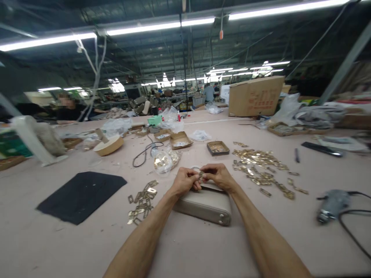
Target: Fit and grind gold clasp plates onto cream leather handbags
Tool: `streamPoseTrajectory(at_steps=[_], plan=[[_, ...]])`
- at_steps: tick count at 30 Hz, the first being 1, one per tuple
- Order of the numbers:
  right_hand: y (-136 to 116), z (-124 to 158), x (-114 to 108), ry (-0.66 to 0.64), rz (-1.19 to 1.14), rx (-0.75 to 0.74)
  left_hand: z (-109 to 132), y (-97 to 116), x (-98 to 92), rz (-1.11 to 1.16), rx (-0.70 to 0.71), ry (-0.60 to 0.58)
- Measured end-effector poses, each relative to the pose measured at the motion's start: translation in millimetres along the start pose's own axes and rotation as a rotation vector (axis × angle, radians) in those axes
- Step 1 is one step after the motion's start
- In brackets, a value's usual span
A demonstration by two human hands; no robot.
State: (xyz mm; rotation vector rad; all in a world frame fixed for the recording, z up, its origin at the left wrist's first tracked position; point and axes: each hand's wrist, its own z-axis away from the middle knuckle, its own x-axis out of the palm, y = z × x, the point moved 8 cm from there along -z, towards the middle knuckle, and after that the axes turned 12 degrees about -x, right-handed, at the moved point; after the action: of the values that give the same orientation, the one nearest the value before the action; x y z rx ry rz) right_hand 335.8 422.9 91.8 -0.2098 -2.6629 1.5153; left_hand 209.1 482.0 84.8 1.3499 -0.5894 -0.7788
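A grey-beige handbag (204,206) lies on the table in front of me, its long side towards me, with two small metal studs at its right end. Above its far edge my left hand (185,180) and my right hand (218,177) meet, fingertips pinched together. Between them is a small metal fitting (201,174), mostly hidden by the fingers. To the left of the bag lie loose gold rectangular metal fittings (144,200). A larger spread of gold metal fittings (261,164) lies to the right, beyond my right hand.
A black sheet (82,197) lies at left, near a white fan (37,139) and a round wooden block (108,146). Small trays (218,148) and a plastic bag of fittings (164,162) stand ahead. A corded power tool (333,204) lies at right; a large carton (255,96) stands behind.
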Motion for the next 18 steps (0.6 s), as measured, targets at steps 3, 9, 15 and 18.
streamPoseTrajectory(at_steps=[3,9,15,18], plan=[[-43.6,25.8,-33.4,0.15,0.234,-0.101,4.5,4.4,5.6,0.026,0.001,-0.026],[-140.9,163.1,-163.7,0.648,0.945,-0.018,-12.9,-6.1,-2.6,-0.123,-0.05,0.042],[-169.1,259.2,-290.7,0.816,1.289,0.415,-4.0,-3.3,-2.9,-0.112,-0.06,0.042],[-156.9,268.8,-326.5,0.885,1.217,0.576,-8.8,-9.3,-6.0,-0.114,-0.063,0.047]])
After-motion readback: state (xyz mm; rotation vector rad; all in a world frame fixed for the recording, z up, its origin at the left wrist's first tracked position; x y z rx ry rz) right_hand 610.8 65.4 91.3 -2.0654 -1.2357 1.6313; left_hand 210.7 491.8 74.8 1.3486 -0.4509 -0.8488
